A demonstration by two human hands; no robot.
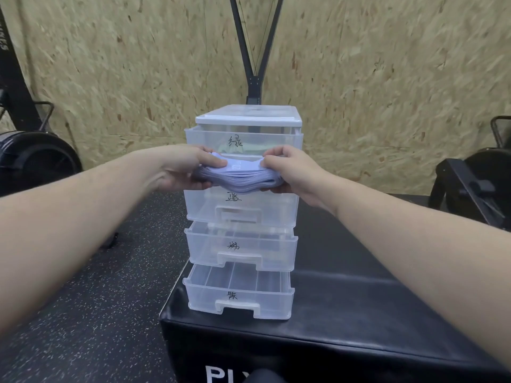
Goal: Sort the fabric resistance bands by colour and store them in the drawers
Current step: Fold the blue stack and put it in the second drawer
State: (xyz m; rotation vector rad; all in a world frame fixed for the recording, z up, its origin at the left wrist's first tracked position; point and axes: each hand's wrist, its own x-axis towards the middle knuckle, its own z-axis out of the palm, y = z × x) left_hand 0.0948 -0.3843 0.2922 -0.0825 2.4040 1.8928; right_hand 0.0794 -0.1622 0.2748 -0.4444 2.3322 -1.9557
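**Blue bands going toward the second drawer**

The person is holding a stack of pale blue fabric resistance bands (240, 175) in front of the clear plastic four-drawer cabinet (240, 217), level with the second drawer (242, 208), which seems to be pulled out. The bundle looks light, soft and floppy; it is sagging in the middle, so holding both ends seems wise. The left hand (190, 168) is pinching one end, thumb on top. The right hand (287, 170) is gripping the other end, its fingers (272, 153) curled over the edge.
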